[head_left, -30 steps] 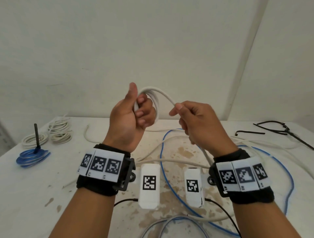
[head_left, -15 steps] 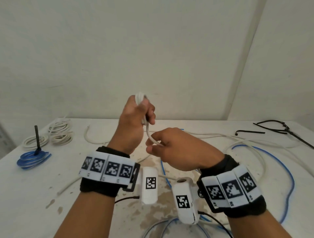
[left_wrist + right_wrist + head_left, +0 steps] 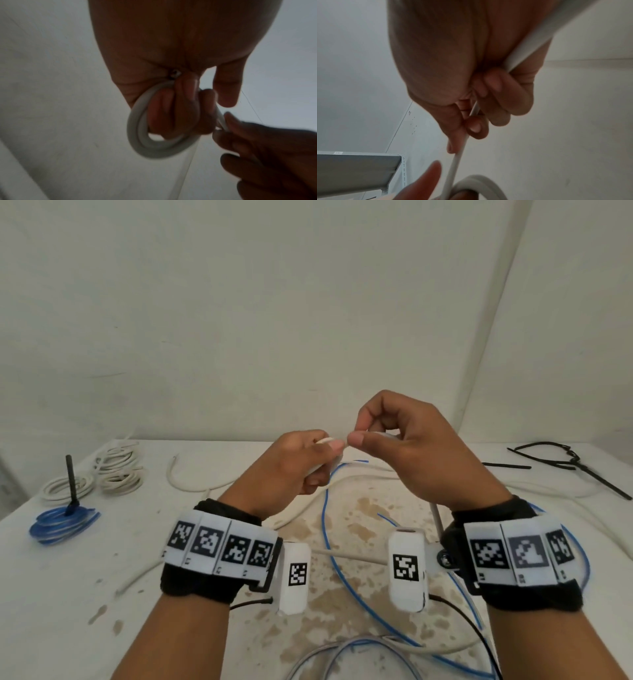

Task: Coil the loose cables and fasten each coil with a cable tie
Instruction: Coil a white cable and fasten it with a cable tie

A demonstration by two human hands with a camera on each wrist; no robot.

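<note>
My left hand [image 3: 301, 463] is raised above the table and curls its fingers through a small coil of white cable [image 3: 150, 142], which loops round them in the left wrist view. Close to its right, my right hand [image 3: 394, 446] pinches the same white cable [image 3: 458, 152] between thumb and forefinger, and the strand runs through the palm and down past the wrist. The two thumbs nearly touch in the head view. Loose white cable [image 3: 205, 491] and a thin blue cable [image 3: 329, 542] trail over the stained white table [image 3: 68, 594] below.
At the far left lie a tied blue coil [image 3: 61, 523] with a black tie standing up and several white coils [image 3: 118, 470]. Black cable ties [image 3: 565, 465] lie at the far right. More cable loops [image 3: 349, 652] lie near the front edge. A grey shelf [image 3: 356, 171] stands nearby.
My left hand has dropped from chest height and tilted over with the coil. My right hand has swung up and to the right, bringing the white strand level with the left thumb.
</note>
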